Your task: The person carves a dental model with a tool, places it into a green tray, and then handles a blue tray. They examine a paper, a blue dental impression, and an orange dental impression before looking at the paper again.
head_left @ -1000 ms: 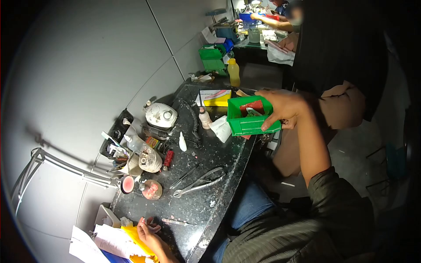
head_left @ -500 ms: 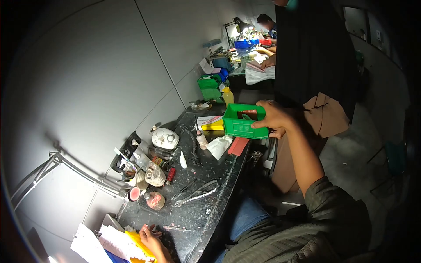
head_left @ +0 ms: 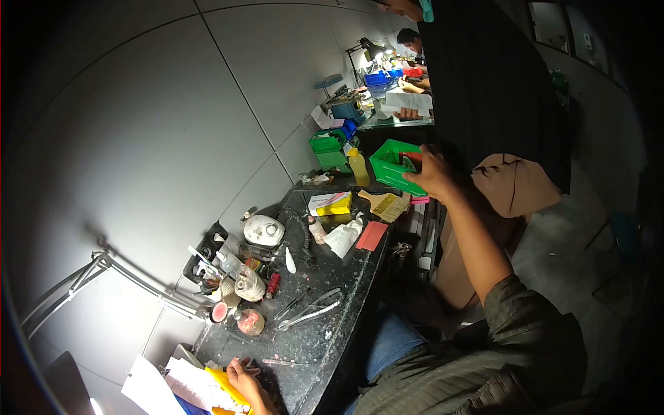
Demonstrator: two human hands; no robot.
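Note:
My right hand (head_left: 437, 178) is stretched out to the far end of the bench, closed on the rim of a green plastic bin (head_left: 394, 181). The bin is tilted, and a reddish-brown piece (head_left: 411, 160) shows inside it. Down at the near left, my left hand (head_left: 243, 382) rests beside a yellow bin (head_left: 225, 382) with papers (head_left: 194, 384) in it. Its fingers are curled together; what they hold, if anything, cannot be made out. Past the green bin stands a person in dark clothing (head_left: 491, 90).
On the black bench (head_left: 311, 353) lie pliers (head_left: 311, 309), a wooden-handled brush (head_left: 386, 205), pink sheets (head_left: 372, 236), a white cloth (head_left: 344, 237) and a yellow-white box (head_left: 330, 203). Bottles (head_left: 250, 283) line the wall side. A yellow bottle (head_left: 358, 167) stands near stacked green bins (head_left: 332, 155).
The green bin has moved up and away in my right hand and is more tilted, uncovering the brush. Fingers seen beneath the bin are no longer visible. My left hand stays by the yellow bin.

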